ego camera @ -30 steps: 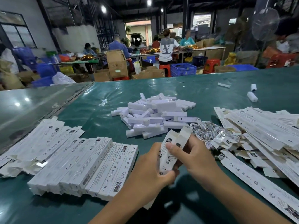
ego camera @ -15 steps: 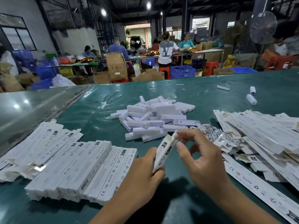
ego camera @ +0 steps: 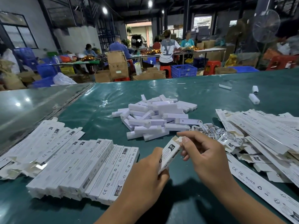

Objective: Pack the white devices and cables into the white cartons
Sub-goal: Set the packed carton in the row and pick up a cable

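A long white carton [ego camera: 169, 153] is held tilted above the green table. My left hand [ego camera: 145, 172] grips its lower part. My right hand [ego camera: 205, 156] pinches the flap at its upper end with thumb and forefinger. A heap of white devices [ego camera: 155, 117] lies in the middle of the table. White coiled cables [ego camera: 208, 130] lie in a pile just right of the heap. Closed cartons [ego camera: 84, 168] are lined up side by side at my left. Flat, unfolded cartons [ego camera: 262, 135] are piled at my right.
More flat cartons [ego camera: 32, 143] spread at the far left. Three loose devices [ego camera: 254, 98] lie at the table's far right. Beyond the green table [ego camera: 194, 88] are people at other tables, cardboard boxes, blue crates, red stools and a standing fan.
The carton's top has dropped and tipped to the right. My right hand has shifted from the carton's side to its upper end and now pinches the flap there.
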### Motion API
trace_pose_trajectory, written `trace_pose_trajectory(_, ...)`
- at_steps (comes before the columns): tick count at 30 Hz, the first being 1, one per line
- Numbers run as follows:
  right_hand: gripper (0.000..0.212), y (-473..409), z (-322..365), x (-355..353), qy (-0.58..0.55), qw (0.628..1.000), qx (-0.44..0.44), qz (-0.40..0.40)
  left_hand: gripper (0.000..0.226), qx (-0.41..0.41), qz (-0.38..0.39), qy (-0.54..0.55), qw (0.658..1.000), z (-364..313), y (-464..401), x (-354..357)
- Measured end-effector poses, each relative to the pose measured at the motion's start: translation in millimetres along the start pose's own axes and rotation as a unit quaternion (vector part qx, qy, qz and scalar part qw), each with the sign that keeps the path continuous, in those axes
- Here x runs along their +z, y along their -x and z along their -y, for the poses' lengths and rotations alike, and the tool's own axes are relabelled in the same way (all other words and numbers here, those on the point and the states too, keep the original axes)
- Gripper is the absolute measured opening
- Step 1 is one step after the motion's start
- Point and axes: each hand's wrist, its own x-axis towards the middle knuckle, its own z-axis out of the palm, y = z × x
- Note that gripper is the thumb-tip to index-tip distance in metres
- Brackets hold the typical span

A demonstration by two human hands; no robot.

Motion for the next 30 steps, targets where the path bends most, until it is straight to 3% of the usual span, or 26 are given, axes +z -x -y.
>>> trace_pose_trajectory(6, 0.014, 0, 4, 1, 0.011, 1.000, 0.008, 0.006, 0.022, 0.003, -0.004, 0.007, 1.000, -1, 1, -1)
trace_pose_trajectory(9, 0.008, -1, 1, 2, -0.018, 0.998, 0.062, -0.013, 0.021, 0.011, -0.008, -0.008, 1.000, -2, 1, 1)
trace_pose_trajectory(11, 0.022, -1, 0, 2, -0.058, 0.992, 0.101, -0.042, 0.021, 0.013, -0.007, -0.019, 1.000, -4, 2, 1)
trace_pose_trajectory(13, 0.050, -4, -2, 2, -0.092, 0.979, 0.167, -0.073, 0.022, 0.012, -0.001, -0.019, 1.000, -5, 3, 1)
trace_pose_trajectory(15, 0.069, -5, -2, 2, -0.145, 0.958, 0.247, -0.030, 0.023, 0.017, 0.003, -0.016, 1.000, -5, 3, 0)
trace_pose_trajectory(16, 0.065, -5, -3, 1, -0.184, 0.942, 0.282, 0.014, 0.024, 0.018, 0.004, -0.016, 1.000, -5, 4, 0)
trace_pose_trajectory(18, 0.039, -4, -3, 2, -0.238, 0.914, 0.316, 0.085, 0.026, 0.019, 0.004, -0.017, 1.000, -5, 4, 1)
trace_pose_trajectory(20, 0.022, -2, -4, 2, -0.199, 0.928, 0.297, 0.101, 0.026, 0.017, 0.002, -0.020, 1.000, -4, 3, 2)
trace_pose_trajectory(23, 0.026, 1, 1, 1, -0.047, 0.977, 0.177, 0.111, 0.023, 0.014, 0.001, -0.013, 1.000, -4, 3, 2)
trace_pose_trajectory(26, 0.048, 7, 5, 1, 0.070, 0.983, 0.059, 0.157, 0.025, 0.015, -0.003, 0.005, 1.000, -3, 3, 1)
trace_pose_trajectory(28, 0.062, 9, 5, 1, 0.097, 0.983, 0.026, 0.152, 0.025, 0.016, -0.003, 0.008, 1.000, -3, 3, 1)
trace_pose_trajectory(30, 0.057, 9, 7, 0, 0.103, 0.985, 0.008, 0.139, 0.024, 0.015, -0.003, 0.009, 1.000, -2, 4, 2)
